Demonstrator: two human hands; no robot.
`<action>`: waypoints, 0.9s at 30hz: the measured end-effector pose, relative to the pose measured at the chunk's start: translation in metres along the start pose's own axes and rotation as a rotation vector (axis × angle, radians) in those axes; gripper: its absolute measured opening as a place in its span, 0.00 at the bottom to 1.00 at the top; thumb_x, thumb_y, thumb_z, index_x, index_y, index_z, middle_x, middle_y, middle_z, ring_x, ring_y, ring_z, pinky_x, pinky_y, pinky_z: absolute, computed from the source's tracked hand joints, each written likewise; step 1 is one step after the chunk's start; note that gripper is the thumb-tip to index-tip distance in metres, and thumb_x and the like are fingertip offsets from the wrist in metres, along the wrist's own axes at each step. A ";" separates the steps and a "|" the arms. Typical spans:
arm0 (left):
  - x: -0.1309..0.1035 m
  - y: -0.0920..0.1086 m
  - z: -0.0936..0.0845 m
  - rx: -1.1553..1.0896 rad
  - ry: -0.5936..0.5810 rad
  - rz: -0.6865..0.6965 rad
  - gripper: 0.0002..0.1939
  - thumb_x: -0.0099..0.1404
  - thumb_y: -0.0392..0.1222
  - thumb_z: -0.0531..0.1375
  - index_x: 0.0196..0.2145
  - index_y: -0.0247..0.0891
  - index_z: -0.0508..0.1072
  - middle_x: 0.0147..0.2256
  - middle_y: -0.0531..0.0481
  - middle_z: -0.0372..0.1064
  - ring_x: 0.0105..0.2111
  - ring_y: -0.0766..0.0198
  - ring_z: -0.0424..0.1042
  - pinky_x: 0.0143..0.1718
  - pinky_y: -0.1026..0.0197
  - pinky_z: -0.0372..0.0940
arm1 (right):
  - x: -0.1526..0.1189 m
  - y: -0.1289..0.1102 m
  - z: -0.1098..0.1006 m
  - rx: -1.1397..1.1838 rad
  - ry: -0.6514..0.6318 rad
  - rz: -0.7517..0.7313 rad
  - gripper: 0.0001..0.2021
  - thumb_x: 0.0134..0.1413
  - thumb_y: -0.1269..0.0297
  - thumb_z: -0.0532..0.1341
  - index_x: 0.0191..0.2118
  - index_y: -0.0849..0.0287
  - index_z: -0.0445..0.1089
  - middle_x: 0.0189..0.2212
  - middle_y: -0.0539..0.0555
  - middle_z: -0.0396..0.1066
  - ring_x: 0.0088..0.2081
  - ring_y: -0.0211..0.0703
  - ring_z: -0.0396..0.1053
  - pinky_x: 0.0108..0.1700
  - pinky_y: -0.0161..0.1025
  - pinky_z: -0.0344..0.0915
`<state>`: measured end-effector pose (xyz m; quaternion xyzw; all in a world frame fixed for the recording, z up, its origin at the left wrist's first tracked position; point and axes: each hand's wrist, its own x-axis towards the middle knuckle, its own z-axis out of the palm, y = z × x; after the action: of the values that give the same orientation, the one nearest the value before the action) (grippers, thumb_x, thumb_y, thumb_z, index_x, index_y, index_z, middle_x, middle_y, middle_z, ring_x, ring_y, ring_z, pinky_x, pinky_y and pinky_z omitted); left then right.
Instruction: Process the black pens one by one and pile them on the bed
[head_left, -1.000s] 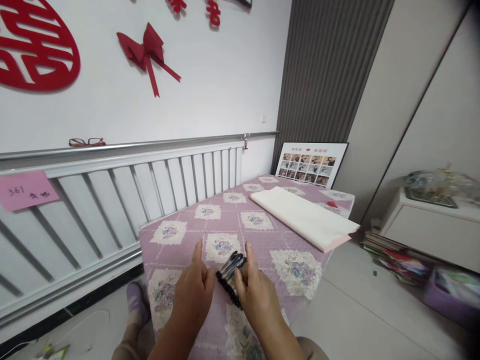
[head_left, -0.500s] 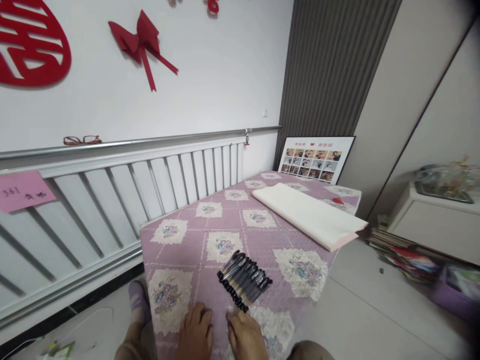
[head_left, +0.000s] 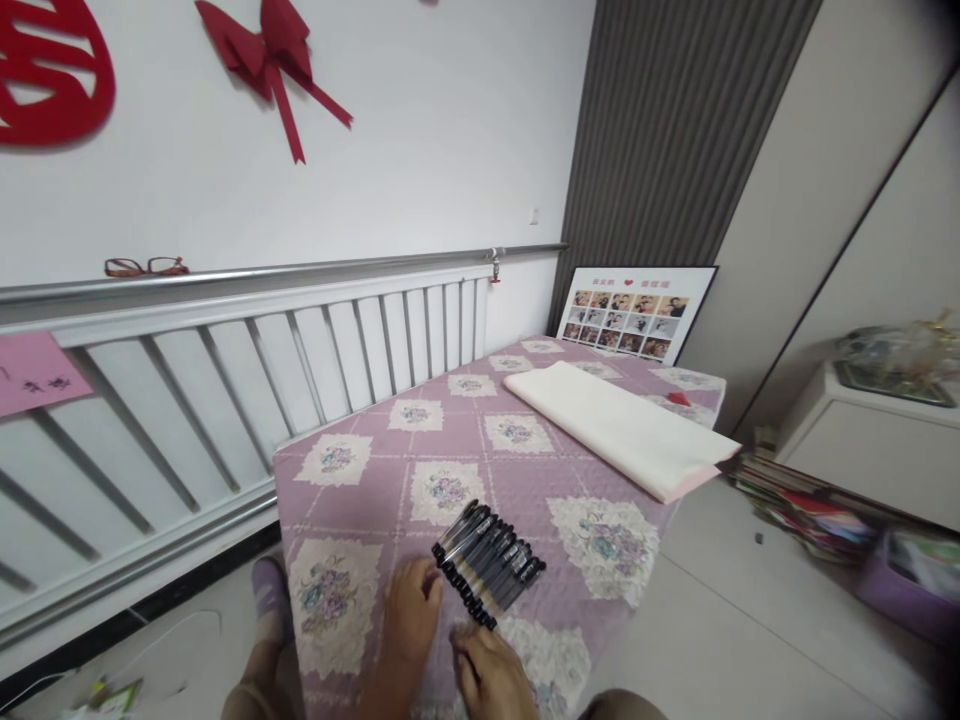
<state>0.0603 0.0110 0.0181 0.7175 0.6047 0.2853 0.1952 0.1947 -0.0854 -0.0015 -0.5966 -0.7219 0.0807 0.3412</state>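
A tight row of several black-capped pens (head_left: 491, 563) lies slanted on the purple floral tablecloth (head_left: 517, 488). Beside the row's left end, my left hand (head_left: 411, 612) rests with loosely bent fingers and the thumb slightly apart; nothing shows in it. Just below the row's near end is my right hand (head_left: 493, 672), resting on the cloth, fingers bent, thumb apart, holding nothing visible. The left fingertips are very close to the pen caps; whether they touch cannot be told.
A folded cream sheet (head_left: 619, 428) lies across the table's right side, with a small red object (head_left: 678, 399) behind it. A white radiator (head_left: 360, 350) runs along the left. A photo board (head_left: 630, 312) leans behind the far end. Beyond the right edge stands a white cabinet (head_left: 877, 430).
My left hand has moved forward and right, up to the pens, and its fingers have bent. My right hand has shifted slightly down. The view has tilted a little; the pens lie as before.
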 end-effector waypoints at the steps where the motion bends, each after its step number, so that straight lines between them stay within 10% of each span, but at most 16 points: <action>1: 0.002 0.002 0.002 -0.018 0.003 0.008 0.14 0.61 0.38 0.52 0.42 0.39 0.73 0.41 0.47 0.73 0.44 0.58 0.69 0.48 0.55 0.60 | 0.000 0.001 0.001 0.001 -0.001 -0.005 0.12 0.51 0.76 0.55 0.36 0.53 0.71 0.32 0.50 0.73 0.36 0.40 0.71 0.40 0.32 0.63; 17: 0.011 0.006 0.005 0.144 -0.032 0.030 0.10 0.63 0.37 0.52 0.35 0.39 0.74 0.35 0.48 0.71 0.41 0.58 0.68 0.44 0.58 0.56 | -0.001 0.006 0.003 -0.035 0.004 -0.019 0.12 0.50 0.76 0.55 0.35 0.53 0.71 0.31 0.50 0.73 0.35 0.39 0.72 0.38 0.31 0.64; 27: -0.007 -0.019 -0.002 -0.284 0.006 -0.002 0.11 0.61 0.42 0.50 0.30 0.39 0.72 0.31 0.49 0.71 0.35 0.58 0.69 0.40 0.58 0.62 | 0.000 0.003 -0.001 0.009 0.014 -0.013 0.12 0.52 0.74 0.55 0.37 0.53 0.72 0.33 0.51 0.75 0.36 0.41 0.73 0.40 0.33 0.66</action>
<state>0.0443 0.0079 0.0067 0.6813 0.5593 0.3701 0.2933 0.1977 -0.0845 -0.0028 -0.5910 -0.7228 0.0776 0.3496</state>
